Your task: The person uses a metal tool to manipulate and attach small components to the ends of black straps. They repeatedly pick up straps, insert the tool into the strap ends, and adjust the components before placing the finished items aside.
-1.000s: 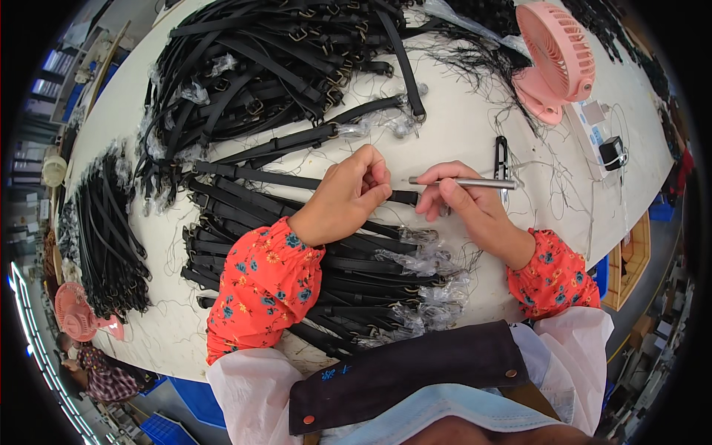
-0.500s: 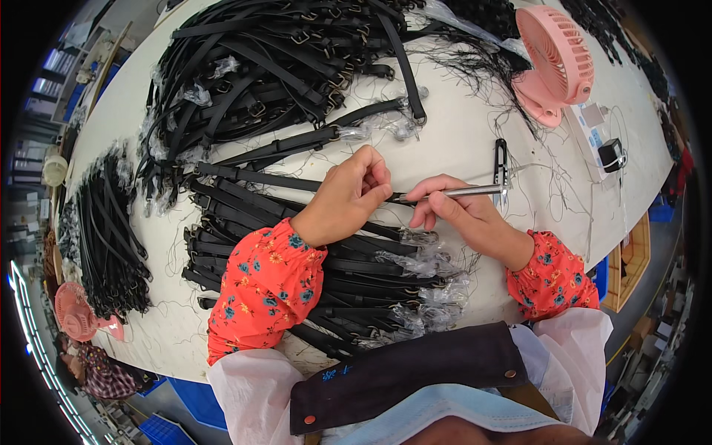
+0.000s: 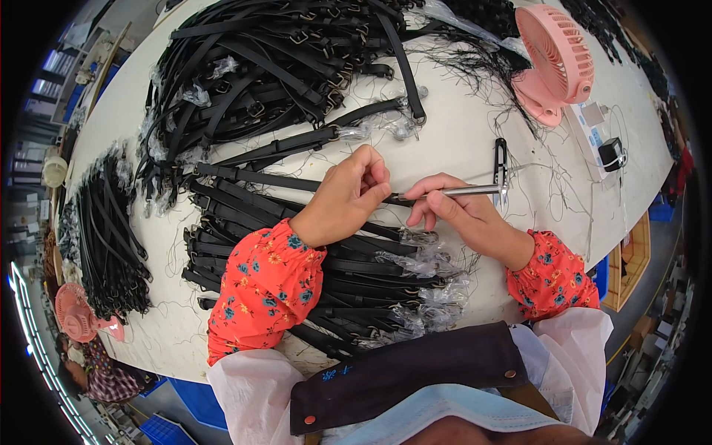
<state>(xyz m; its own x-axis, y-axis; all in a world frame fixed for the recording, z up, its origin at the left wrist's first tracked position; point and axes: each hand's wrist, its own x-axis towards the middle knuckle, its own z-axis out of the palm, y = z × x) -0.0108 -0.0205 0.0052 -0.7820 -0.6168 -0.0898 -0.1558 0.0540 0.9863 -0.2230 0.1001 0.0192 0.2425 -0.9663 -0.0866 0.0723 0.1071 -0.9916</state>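
While the left hand (image 3: 348, 196) pinches a black strap (image 3: 259, 179), the right hand (image 3: 463, 215) grips a metal tool (image 3: 463, 190) touching it.

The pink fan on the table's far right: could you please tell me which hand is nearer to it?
Right. The right hand, holding a slim metal tool, lies below and left of the pink fan; the left hand is farther left, pinching a black strap.
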